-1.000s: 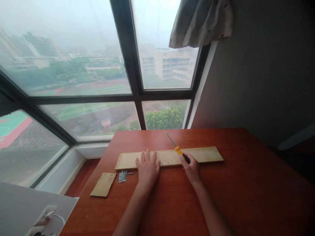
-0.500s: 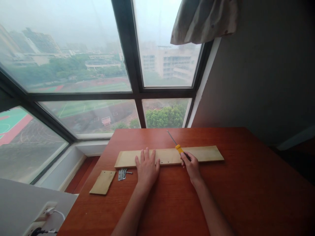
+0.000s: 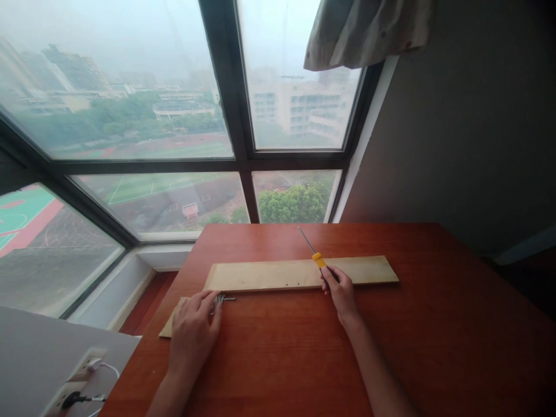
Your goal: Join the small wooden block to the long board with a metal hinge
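A long pale wooden board lies across the red-brown table. My right hand is closed round a screwdriver with a yellow and black handle; its thin shaft points away over the board. My left hand lies flat, fingers spread, on a small pale wooden piece near the table's left edge. Its fingertips reach a little pile of metal hinges and screws just in front of the board.
A large window with dark frames stands behind the table, and a curtain hangs at the top right. A grey wall is on the right. At the lower left a white socket with plugged cables sits on a grey surface.
My left hand has left the long board and moved left and nearer, onto the small wooden piece by the metal hardware. My right hand keeps hold of the screwdriver.
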Motion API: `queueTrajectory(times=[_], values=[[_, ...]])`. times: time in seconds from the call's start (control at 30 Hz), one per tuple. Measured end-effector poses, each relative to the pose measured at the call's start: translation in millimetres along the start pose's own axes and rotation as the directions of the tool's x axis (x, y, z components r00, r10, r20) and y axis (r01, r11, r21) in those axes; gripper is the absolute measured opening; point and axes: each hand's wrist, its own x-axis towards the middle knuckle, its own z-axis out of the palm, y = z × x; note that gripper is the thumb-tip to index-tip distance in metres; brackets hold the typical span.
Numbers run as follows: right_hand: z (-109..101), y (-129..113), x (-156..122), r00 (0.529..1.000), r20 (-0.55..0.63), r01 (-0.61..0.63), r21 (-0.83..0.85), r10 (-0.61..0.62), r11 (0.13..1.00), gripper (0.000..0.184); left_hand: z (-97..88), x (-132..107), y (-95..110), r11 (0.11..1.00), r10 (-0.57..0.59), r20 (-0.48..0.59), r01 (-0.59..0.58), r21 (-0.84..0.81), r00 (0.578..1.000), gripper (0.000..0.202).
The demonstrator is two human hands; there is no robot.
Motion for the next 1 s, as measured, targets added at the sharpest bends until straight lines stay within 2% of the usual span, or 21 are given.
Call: queueTrajectory(times=[0.1,0.23,0.47,0.67,1.0], values=[[0.3,-0.4,-0.6,1.000,-0.002,0.003,-0.008,-0.003,1.000,0.044,-3.1,-6.6,-25.7,0.995,0.050,-0.029,-0.052,-0.084,0.998,0.027],[-0.2,0.0,-0.5,1.000,-0.004,0.007,-0.022,-0.007,1.000,0.045,-5.1,-5.9,-40.0,0.987,0.091,-0.008,-0.091,-0.132,0.996,0.028],[-0.7,1.3,0.3,1.000,0.004,0.009,-0.045,-0.009,0.999,0.046,-0.6,-0.1,-37.2,0.986,0.096,0.004,-0.094,-0.138,0.995,0.030],[0.1,1.4,0.7,1.000,0.026,0.011,-0.052,-0.009,0.999,0.045,2.4,3.6,-31.9,0.990,0.060,0.047,-0.053,-0.134,0.997,0.030],[9.4,2.9,7.8,0.998,0.053,0.021,-0.039,-0.019,0.999,0.046,6.7,10.2,-36.4,0.981,0.063,0.083,-0.046,-0.191,0.995,0.035]])
